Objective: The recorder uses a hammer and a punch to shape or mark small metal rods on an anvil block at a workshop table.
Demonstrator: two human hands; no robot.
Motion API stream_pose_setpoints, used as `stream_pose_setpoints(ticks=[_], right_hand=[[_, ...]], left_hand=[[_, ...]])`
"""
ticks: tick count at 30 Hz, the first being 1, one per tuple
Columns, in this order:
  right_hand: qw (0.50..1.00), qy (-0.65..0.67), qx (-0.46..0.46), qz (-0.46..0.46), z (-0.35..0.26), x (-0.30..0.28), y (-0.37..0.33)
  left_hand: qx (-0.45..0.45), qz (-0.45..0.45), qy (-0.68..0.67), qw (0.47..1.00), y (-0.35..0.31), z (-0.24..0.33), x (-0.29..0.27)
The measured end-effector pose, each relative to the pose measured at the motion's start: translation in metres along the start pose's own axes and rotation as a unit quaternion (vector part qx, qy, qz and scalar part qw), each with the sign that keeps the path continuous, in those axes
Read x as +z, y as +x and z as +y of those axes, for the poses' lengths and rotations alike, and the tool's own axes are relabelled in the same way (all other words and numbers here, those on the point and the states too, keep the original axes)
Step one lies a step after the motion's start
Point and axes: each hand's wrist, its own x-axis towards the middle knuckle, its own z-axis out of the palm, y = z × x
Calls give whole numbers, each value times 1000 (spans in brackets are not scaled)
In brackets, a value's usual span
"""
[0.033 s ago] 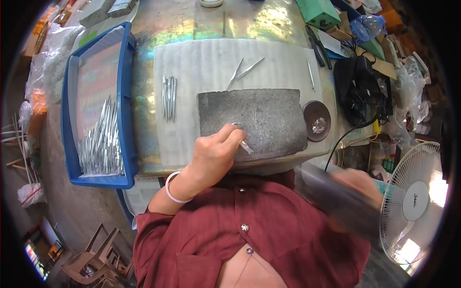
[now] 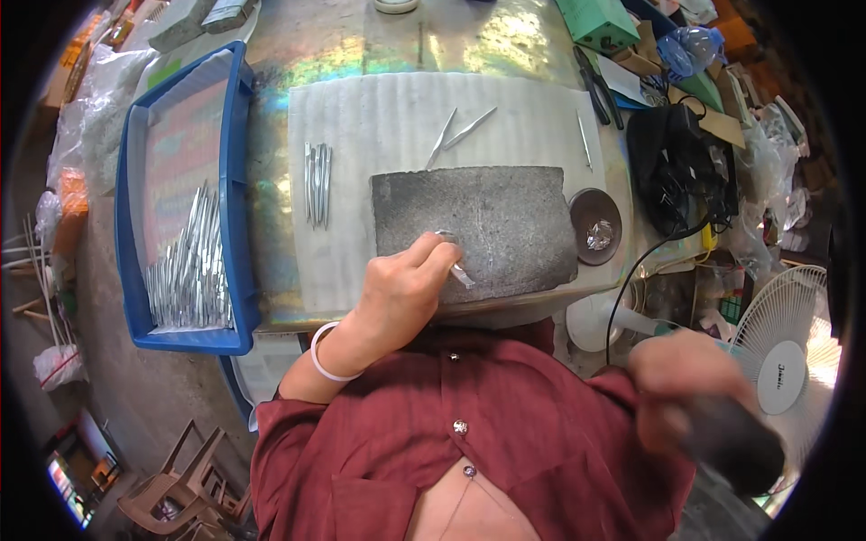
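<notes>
Near the front edge of the dark slab (image 2: 519,216), left hand (image 2: 406,281) pinches a small silvery piece (image 2: 464,277): likely light, stiff, slick; best held by its end. Right hand (image 2: 690,383) (motion-blurred) grasps a dark tool (image 2: 738,448), well off the slab.

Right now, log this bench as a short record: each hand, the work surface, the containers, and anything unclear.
Left hand: pinching a small silvery piece at the grey block
Right hand: off the bench, gripping a dark object
Work surface: grey block on a white sheet
Left container: blue tray, holding many slim silvery strips
Right container: brown dish beside the block, holding shiny bits
Unclear: dark object's kind, blurred
</notes>
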Motion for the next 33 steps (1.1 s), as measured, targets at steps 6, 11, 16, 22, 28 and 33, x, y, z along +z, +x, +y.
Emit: stream_pose_setpoints(ticks=[6,11,16,22,28,33], right_hand=[[967,-191,39,-166,32,19,28],[979,-189,65,-37,29,26,14],[955,-234,178,-37,80,45,-7],[922,-324,202,-69,117,68,-18],[911,-355,190,-86,120,75,-17],[908,-362,185,-95,116,76,-17]], left_hand=[[2,-4,-9,1000,14,-2,6],[-43,9,-192,980,4,-5,0],[-245,49,-710,659,0,-5,-30],[-266,63,-739,615,-2,-3,-36],[-284,52,-652,701,0,3,-39],[-300,28,-638,709,4,3,-39]])
